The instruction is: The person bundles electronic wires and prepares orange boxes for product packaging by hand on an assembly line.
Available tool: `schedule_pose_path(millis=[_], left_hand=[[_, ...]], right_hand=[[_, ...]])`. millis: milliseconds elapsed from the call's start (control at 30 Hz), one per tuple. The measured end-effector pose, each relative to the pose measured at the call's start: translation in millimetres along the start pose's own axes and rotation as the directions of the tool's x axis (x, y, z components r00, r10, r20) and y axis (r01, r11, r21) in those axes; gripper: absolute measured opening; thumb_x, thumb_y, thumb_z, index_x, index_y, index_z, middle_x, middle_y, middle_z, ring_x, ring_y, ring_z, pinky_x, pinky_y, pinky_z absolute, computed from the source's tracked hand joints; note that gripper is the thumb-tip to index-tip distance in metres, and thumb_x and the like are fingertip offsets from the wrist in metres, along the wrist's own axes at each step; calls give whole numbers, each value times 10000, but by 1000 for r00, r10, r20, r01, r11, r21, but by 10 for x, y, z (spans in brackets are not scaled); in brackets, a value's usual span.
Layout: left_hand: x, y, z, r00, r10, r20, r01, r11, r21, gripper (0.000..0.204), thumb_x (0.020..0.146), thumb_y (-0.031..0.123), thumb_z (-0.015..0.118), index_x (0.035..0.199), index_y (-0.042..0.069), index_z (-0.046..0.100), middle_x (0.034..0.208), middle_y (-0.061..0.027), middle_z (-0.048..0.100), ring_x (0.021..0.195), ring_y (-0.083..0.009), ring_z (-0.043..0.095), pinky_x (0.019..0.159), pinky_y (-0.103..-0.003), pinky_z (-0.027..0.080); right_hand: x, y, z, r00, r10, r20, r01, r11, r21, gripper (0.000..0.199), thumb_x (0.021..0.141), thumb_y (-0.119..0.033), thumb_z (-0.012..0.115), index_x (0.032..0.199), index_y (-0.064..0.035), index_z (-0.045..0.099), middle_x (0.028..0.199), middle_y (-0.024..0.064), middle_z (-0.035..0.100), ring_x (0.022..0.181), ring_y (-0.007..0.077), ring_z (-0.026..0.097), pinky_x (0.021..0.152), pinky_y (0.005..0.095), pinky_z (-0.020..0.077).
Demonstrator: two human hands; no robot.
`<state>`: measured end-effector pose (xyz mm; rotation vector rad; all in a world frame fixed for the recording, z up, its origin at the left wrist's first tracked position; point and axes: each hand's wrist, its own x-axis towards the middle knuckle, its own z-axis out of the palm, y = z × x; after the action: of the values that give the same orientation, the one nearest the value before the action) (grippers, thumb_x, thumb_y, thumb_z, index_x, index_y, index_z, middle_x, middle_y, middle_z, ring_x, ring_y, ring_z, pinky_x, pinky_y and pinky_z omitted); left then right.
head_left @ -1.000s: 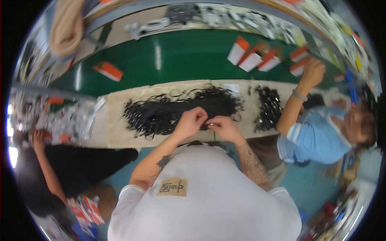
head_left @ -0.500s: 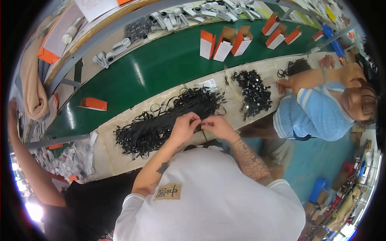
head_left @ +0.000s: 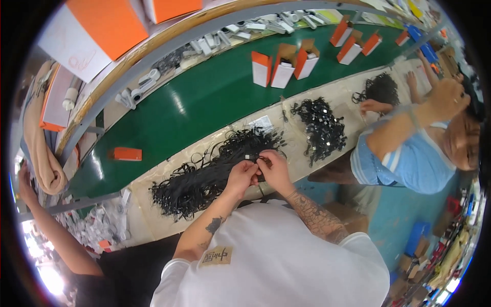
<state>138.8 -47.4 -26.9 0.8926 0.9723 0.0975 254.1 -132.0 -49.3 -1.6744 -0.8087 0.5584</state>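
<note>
My left hand (head_left: 242, 178) and my right hand (head_left: 273, 168) meet at the near right edge of a long heap of thin black cables (head_left: 199, 185). Both are closed, thumbs and fingertips pinched together on a black cable that my fingers mostly hide. A small whitish piece (head_left: 247, 157) shows just beyond my left fingers; whether it belongs to that cable I cannot tell. Right of my hands lies a second pile of black cables with small pale ends (head_left: 319, 129). A white paper slip (head_left: 262, 124) rests behind the first heap.
A green conveyor belt (head_left: 204, 105) runs behind the worktable, carrying orange-and-white boxes (head_left: 284, 69). White handheld devices (head_left: 225, 38) line its far side, below a shelf. A co-worker in blue (head_left: 404, 153) sits at right by another dark pile (head_left: 382, 88). Another person's arm (head_left: 56, 225) reaches in at left.
My right hand has come closer to my left, and their fingertips now meet. The whitish piece has come into sight. At right, the co-worker in blue has raised a forearm. The view has shifted.
</note>
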Motion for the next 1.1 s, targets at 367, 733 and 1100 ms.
schedule_pose_path(millis=[367, 733, 1100], left_hand=[[204, -204, -400, 734, 674, -84, -444, 569, 692, 207, 782, 215, 701, 857, 32, 639, 678, -110, 591, 618, -239, 577, 581, -338, 463], [-233, -390, -1013, 979, 100, -175, -165, 895, -413, 234, 892, 312, 630, 909, 94, 545, 743, 17, 568, 647, -92, 557, 565, -237, 464], [-1093, -642, -2162, 924, 212, -319, -343, 828, -443, 308, 906, 376, 590, 1040, 102, 554, 852, -8, 604, 740, -107, 568, 623, -246, 446]], right_hand=[[314, 66, 17, 601, 368, 709, -487, 872, -40, 119, 824, -56, 639, 919, -9, 584, 738, 62, 640, 638, 121, 589, 547, 258, 464], [70, -276, 860, 738, 197, 645, -324, 942, 83, 316, 827, -39, 662, 1130, 17, 588, 887, 84, 662, 706, 110, 603, 625, 219, 486], [669, -1356, 2513, 685, 155, 712, -477, 834, 277, 252, 846, -186, 675, 1043, -50, 597, 879, 1, 595, 759, 78, 546, 600, 214, 427]])
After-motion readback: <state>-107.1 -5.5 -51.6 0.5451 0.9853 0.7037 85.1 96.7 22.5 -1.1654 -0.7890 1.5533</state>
